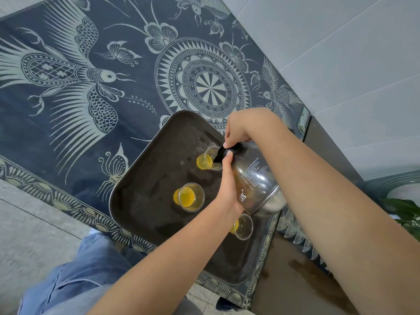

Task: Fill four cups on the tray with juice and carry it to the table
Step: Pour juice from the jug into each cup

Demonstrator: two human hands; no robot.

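A dark tray (145,201) lies on a blue patterned cloth. Three clear cups show on it, each holding yellow juice: one at the far side (205,159), one in the middle (189,197), and a near one (243,226) partly hidden by my arm. A glass jug (256,178) with a black spout is tipped over the far cup. My left hand (227,185) grips the jug near its neck. My right hand (236,128) holds the black top from above. A fourth cup is not visible.
The blue cloth (91,87) with pale bird and flower patterns covers the table. A pale tiled wall (341,53) runs along the right. A brown surface (295,287) lies lower right, with green leaves (406,212) at the right edge. My jeans (75,280) show bottom left.
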